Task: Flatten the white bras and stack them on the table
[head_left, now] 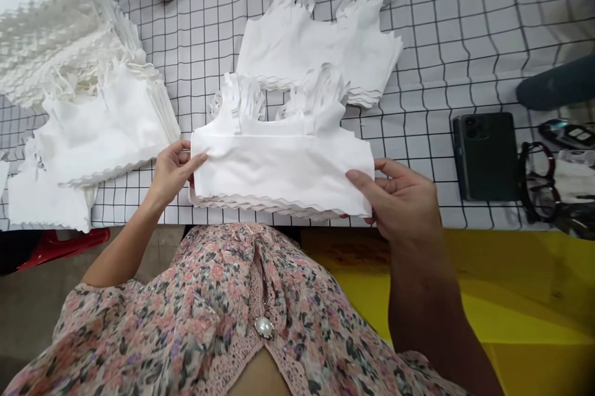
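A stack of white fabric pieces with pinked, zigzag lower edges and fringed, strap-like strips at the top lies at the table's front edge. My left hand grips its left side, with the fingers resting on top. My right hand pinches the right side, thumb above and fingers partly under the layers. Behind it lies a similar white stack, and the held stack overlaps its lower edge. Another stack lies to the left of my left hand.
The table has a white cover with a black grid. Zigzag-cut white fabric is heaped at the far left. On the right are a dark phone, dark-framed glasses and a key fob. A yellow surface lies below the table edge.
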`<state>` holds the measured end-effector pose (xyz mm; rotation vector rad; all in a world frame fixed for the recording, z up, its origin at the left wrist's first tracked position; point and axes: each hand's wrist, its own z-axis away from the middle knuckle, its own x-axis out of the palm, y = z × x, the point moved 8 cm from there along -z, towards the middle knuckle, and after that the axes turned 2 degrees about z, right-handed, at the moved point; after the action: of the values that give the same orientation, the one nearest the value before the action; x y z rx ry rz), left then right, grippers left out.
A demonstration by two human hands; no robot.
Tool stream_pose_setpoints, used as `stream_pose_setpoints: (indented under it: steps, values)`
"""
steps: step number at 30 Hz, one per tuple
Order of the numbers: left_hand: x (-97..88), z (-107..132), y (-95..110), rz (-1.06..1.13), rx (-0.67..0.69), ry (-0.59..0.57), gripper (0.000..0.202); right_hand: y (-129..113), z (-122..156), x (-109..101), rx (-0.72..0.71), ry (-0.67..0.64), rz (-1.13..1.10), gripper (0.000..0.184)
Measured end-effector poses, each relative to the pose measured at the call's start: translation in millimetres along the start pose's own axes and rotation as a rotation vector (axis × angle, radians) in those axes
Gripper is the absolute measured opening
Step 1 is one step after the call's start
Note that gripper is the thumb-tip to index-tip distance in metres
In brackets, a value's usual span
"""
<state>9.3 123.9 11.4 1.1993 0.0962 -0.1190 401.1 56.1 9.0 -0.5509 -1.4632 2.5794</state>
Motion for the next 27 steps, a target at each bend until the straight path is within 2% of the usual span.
stream_pose_setpoints:
  steps: [7,10,12,14,15,16,18,20,22,25,27]
  values:
    - [-7.0,7,-4,-0.134,0.001,0.033,0.047,0,9,0,-0.081,-0.039,0.081,0.051]
    - [-13.8,6,-5,-0.268,0.073,0.05,0.043,6,7,-1,-0.125,-0.11,0.218,0.05]
    - [-17.5,10,5,-0.442,0.257,0.139,0.037,2,6,-5,-0.272,-0.076,0.377,0.051]
    - [-10.3,20,21,-0.64,0.538,0.246,0.034,-10,12,-8,-0.532,0.1,0.556,0.049]
    - [-0.6,27,26,-0.728,0.675,0.268,0.039,-16,18,-6,-0.671,0.198,0.635,0.048]
    - [12.3,32,27,-0.805,0.786,0.254,0.05,-19,23,2,-0.795,0.262,0.71,0.051]
    - [41.5,36,18,-0.938,0.918,0.149,0.075,-15,29,29,-0.974,0.235,0.851,0.064]
    - [61.9,35,3,-1.036,0.941,0.066,0.095,-3,29,58,-1.042,0.111,0.96,0.075]
    - [67.6,30,-10,-1.083,0.899,0.055,0.104,8,24,72,-1.028,0.026,1.012,0.083]
    - [58.8,22,-13,-1.061,0.83,0.05,0.103,10,11,66,-0.986,-0.052,0.923,0.076]
    - [46.4,14,3,-0.964,0.829,0.062,0.088,-4,-8,47,-0.96,-0.039,0.737,0.062]
